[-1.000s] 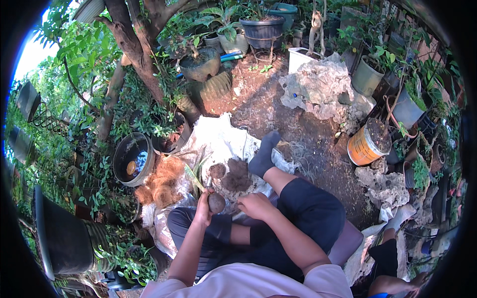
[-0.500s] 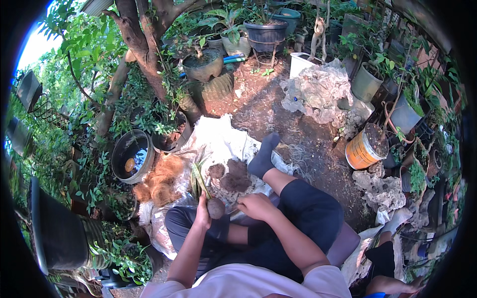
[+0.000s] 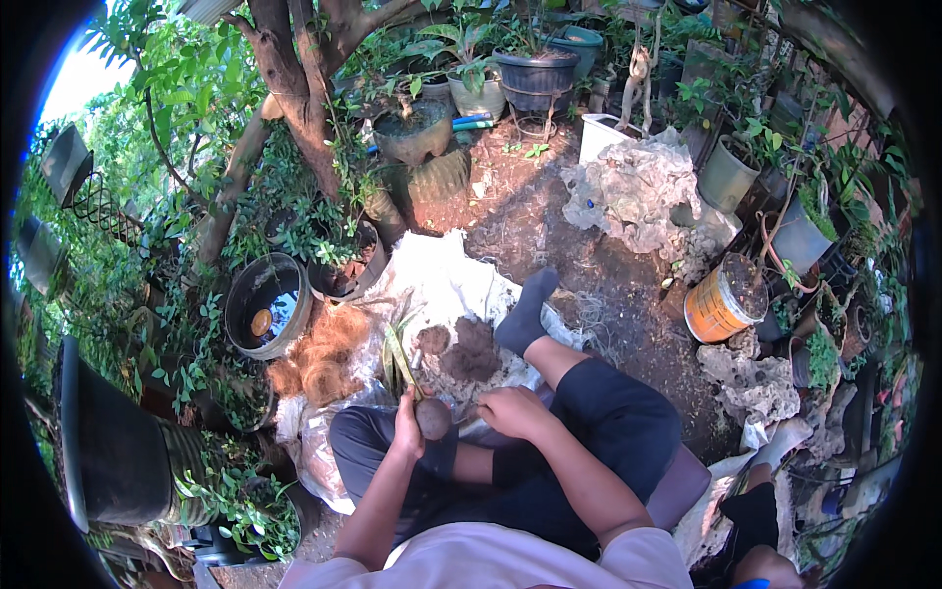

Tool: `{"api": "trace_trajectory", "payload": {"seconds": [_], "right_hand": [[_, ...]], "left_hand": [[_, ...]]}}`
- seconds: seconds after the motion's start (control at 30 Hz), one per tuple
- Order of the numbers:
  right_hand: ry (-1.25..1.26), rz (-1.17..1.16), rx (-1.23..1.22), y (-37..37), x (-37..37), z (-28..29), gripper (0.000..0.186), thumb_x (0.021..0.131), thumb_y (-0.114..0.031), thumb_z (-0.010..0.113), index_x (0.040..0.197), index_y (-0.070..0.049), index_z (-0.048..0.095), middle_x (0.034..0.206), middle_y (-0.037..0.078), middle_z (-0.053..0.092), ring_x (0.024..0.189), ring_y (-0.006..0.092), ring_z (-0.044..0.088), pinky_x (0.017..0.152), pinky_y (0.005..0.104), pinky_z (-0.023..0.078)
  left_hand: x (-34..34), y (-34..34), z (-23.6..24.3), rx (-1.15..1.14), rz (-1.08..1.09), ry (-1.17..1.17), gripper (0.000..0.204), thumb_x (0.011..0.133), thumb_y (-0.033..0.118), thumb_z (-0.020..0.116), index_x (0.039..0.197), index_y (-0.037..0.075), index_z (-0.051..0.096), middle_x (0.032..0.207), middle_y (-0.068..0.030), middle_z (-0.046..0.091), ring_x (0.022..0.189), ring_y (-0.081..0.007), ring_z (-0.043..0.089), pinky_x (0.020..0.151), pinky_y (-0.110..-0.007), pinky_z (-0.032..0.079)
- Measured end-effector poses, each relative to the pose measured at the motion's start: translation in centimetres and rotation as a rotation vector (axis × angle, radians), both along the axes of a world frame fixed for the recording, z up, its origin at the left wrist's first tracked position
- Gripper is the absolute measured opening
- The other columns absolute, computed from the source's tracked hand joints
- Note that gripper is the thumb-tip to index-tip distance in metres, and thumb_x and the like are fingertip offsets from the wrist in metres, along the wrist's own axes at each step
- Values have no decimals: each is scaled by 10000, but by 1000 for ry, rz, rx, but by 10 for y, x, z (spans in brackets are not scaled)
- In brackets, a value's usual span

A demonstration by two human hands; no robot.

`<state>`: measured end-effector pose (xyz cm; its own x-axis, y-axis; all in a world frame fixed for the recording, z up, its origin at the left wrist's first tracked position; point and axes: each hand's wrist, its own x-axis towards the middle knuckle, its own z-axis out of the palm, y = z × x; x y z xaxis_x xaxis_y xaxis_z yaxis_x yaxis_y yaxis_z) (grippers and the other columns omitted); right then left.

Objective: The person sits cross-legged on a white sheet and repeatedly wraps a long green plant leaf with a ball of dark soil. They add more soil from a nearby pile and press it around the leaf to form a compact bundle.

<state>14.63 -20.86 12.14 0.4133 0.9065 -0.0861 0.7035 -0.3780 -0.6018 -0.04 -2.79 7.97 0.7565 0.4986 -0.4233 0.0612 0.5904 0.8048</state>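
My left hand [image 3: 408, 424] is closed round the base of a plant with long, pale-edged green leaves [image 3: 397, 355]. Its roots are inside a round brown soil ball [image 3: 433, 418], which bulges out beside my fingers over my lap. To the right of the ball, my right hand [image 3: 511, 411] has its fingers pinched together; whatever lies between them is too small to make out. Just beyond my hands, a dark mound of soil [image 3: 472, 350] and a smaller soil lump [image 3: 433, 340] rest on a white sack [image 3: 432, 263].
Orange-brown coconut fibre [image 3: 328, 355] lies left of the sack, near a round tub of water [image 3: 237, 312]. Tangled string [image 3: 587, 316] is on the ground past my foot. An orange-and-white bucket [image 3: 721, 312] stands right. Another person's leg [image 3: 752, 520] shows at lower right.
The whole view has shifted slightly. Both my hands keep nearly the same pose around the soil ball. The other person's hand at lower right has drawn back.
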Motion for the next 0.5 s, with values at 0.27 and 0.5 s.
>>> {"api": "trace_trajectory", "payload": {"seconds": [0.27, 0.5], "right_hand": [[33, -28, 224, -3, 3, 29, 171, 896, -221, 565, 877, -60, 618, 882, 158, 666, 847, 384, 649, 740, 485, 506], [-99, -344, 443, -18, 39, 59, 139, 883, -194, 649, 940, -78, 699, 810, 106, 644, 767, 317, 639, 701, 424, 505]], "left_hand": [[-3, -14, 4, 12, 56, -109, 553, 982, 610, 393, 1070, 85, 541, 854, -189, 681, 758, -280, 690, 672, -386, 561], [0, 1, 26, 41, 47, -130, 576, 956, 653, 401, 1029, 100, 546, 845, -157, 646, 806, -298, 685, 655, -419, 568]]}}
